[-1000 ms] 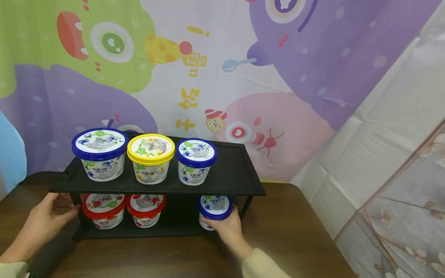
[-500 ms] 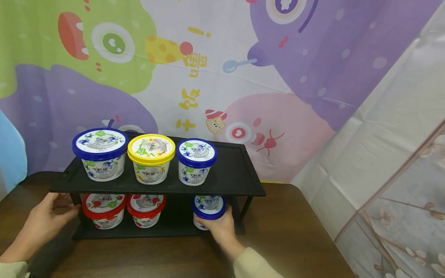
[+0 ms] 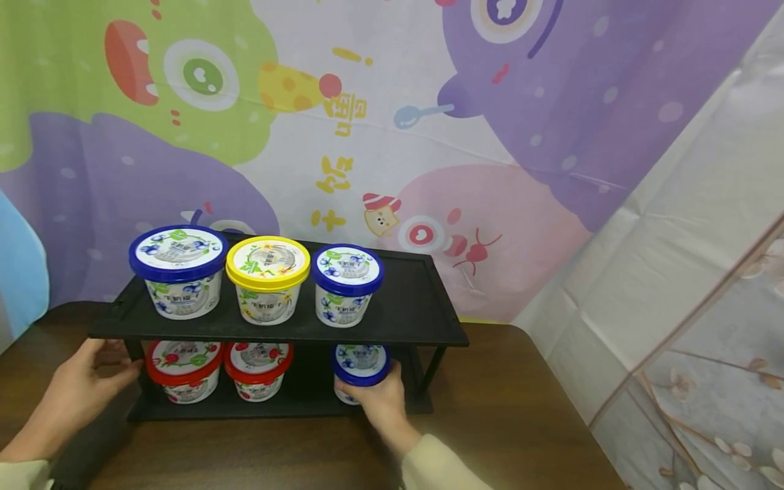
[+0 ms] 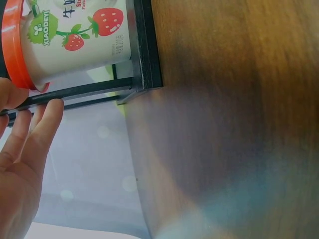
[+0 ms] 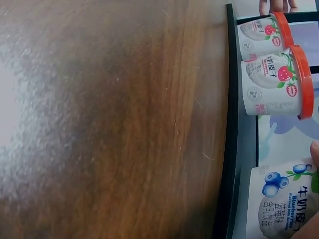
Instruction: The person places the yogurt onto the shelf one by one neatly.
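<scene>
On the lower tier of a black two-tier rack (image 3: 416,299), my right hand (image 3: 384,405) grips a blue-lidded blueberry cup (image 3: 360,362) from its right side. The right wrist view shows this blueberry cup (image 5: 279,204) close up, with only bits of the fingers at the edge. My left hand (image 3: 76,384) holds the rack's left upright; in the left wrist view the thumb and fingers (image 4: 50,119) lie on either side of it. Close by stand two red-lidded strawberry cups, the left one (image 3: 184,371) and the right one (image 3: 257,371), with a gap between them and the blueberry cup.
Along the upper tier are a large blue-lidded cup (image 3: 177,272), a yellow-lidded cup (image 3: 267,279) and a smaller blue-lidded cup (image 3: 347,282). The rack stands on a brown wooden table (image 3: 502,415). A cartoon-print cloth (image 3: 367,150) hangs behind.
My right hand has moved the blueberry cup leftward along the lower tier, nearer the red-lidded cups. My left hand stays on the rack's upright.
</scene>
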A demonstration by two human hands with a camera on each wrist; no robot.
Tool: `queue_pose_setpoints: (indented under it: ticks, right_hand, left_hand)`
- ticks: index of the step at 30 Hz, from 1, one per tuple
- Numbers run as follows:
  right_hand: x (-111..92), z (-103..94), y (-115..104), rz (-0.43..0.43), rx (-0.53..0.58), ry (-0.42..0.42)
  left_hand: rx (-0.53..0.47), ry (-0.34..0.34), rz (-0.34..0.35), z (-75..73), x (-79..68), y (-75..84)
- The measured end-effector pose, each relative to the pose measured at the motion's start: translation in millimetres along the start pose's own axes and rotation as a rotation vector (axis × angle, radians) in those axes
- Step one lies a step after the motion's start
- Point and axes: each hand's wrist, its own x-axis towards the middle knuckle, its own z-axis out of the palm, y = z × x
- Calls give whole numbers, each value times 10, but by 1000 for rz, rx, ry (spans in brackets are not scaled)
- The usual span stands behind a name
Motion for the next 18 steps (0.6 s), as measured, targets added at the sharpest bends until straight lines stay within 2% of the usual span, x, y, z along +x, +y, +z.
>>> queue_pose_setpoints:
  ticks: [18]
  right_hand:
    - [-36, 170, -69, 1, 1, 2]
  left_hand:
    - [-12, 13, 7, 7, 1, -21]
